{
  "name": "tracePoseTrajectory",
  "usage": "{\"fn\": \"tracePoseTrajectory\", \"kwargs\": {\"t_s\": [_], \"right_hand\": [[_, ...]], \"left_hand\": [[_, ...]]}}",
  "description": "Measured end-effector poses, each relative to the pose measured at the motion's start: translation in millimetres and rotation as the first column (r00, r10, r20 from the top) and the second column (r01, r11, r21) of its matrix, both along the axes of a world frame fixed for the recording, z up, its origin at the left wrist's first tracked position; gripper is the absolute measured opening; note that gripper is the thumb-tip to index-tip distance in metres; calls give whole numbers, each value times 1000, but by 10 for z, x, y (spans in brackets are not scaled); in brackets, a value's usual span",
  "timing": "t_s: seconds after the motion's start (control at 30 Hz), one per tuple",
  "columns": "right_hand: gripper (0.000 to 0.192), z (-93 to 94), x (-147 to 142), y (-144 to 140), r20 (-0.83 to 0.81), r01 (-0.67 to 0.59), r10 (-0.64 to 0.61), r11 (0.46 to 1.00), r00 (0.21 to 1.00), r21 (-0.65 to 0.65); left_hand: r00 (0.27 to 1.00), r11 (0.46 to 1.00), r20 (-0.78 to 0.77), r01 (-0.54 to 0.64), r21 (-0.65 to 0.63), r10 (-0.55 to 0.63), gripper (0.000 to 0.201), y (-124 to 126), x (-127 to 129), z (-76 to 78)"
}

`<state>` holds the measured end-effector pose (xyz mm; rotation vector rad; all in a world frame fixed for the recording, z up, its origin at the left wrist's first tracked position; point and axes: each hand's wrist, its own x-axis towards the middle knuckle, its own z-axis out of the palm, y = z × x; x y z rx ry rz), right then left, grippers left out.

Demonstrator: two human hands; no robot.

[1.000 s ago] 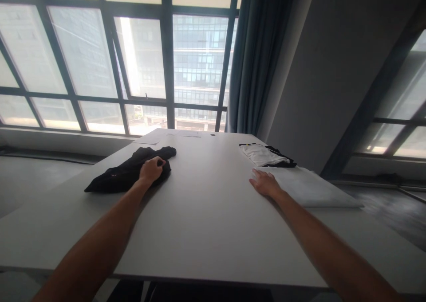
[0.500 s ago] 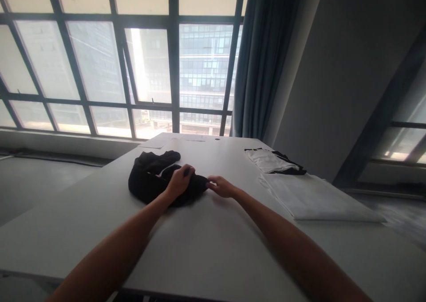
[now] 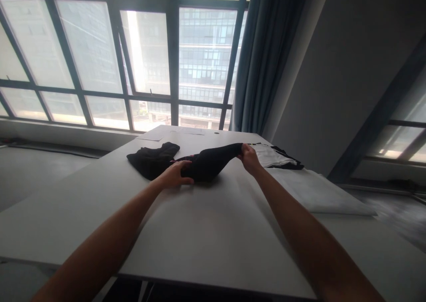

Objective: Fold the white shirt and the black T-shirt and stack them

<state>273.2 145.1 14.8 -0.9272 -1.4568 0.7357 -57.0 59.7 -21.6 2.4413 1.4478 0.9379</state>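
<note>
A black garment [image 3: 213, 162] lies bunched on the white table [image 3: 199, 231]; its exact kind does not show. My right hand [image 3: 249, 159] pinches its right end and holds that part raised and stretched out over the table. At the garment's near side, my left hand [image 3: 176, 174] rests against the fabric with its thumb spread away from the fingers. The left portion of the garment lies crumpled beyond that hand. Small pinkish spots show in the fabric near the left fingers.
White and black folded clothes [image 3: 278, 155] lie at the right, just beyond my right hand. Nearer is a flat white folded cloth or sheet [image 3: 316, 191]. Paper sheets [image 3: 149, 135] lie at the far end, before the windows and a blue curtain [image 3: 256, 67].
My right hand has moved right and up, drawing out the garment's end. My left hand has loosened from its closed grip and spread its thumb. The view has tilted slightly down.
</note>
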Motion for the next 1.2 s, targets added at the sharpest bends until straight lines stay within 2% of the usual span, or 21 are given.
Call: {"fn": "tracePoseTrajectory", "kwargs": {"t_s": [0.07, 0.13, 0.27, 0.33, 0.4, 0.47, 0.53, 0.57, 0.63, 0.67, 0.73, 0.87, 1.0, 1.1, 1.2], "right_hand": [[54, 11, 105, 35, -19, 26, -26, 1000, 999, 8], [56, -11, 238, 49, -7, 111, -111, 994, 994, 13], [66, -138, 553, 32, 201, 325, -316, 946, 927, -12], [70, -200, 677, 19, 340, 378, -352, 926, 872, -11], [71, -232, 733, 3, 455, 397, -352, 918, 818, -4], [68, -231, 706, -23, 543, 343, -281, 939, 791, -13], [59, -213, 611, -64, 619, 191, -111, 980, 777, -64], [55, -204, 548, -90, 653, 91, 3, 990, 758, -111], [49, -196, 414, -145, 701, -79, 211, 973, 681, -216], [47, -196, 352, -172, 719, -127, 274, 959, 639, -252], [42, -196, 256, -217, 753, -154, 305, 951, 582, -267], [35, -162, 208, -247, 793, -112, 210, 977, 572, -179], [32, -105, 292, -186, 739, -24, 59, 998, 672, -57], [32, -84, 369, -121, 656, 117, -159, 987, 738, 108], [35, -65, 450, -80, 568, 293, -398, 917, 720, 271]], "left_hand": [[984, 998, -172, -57, -10, 55, 88, -1, 5, -73], [950, 986, -264, -162, 42, 167, 82, 11, 1, -125], [891, 936, -292, -313, 158, 348, 58, 71, -34, -168], [866, 912, -293, -360, 197, 405, 45, 108, -75, -172], [849, 888, -273, -401, 225, 452, 45, 140, -141, -162], [847, 881, -251, -429, 197, 469, 58, 160, -228, -133], [850, 890, -264, -436, 134, 456, 62, 163, -317, -87], [846, 891, -280, -439, 114, 453, 56, 157, -353, -58], [834, 885, -299, -452, 114, 465, 39, 132, -400, 4], [832, 881, -291, -455, 130, 473, 31, 115, -409, 36], [841, 873, -235, -457, 172, 487, 24, 77, -413, 93], [852, 847, -97, -485, 218, 514, 26, 28, -445, 155], [850, 840, -83, -492, 229, 521, 28, 56, -556, 147], [845, 859, -182, -469, 203, 504, 26, 98, -635, 118], [787, 861, -356, -494, 124, 503, 23, 124, -678, 90]]}}
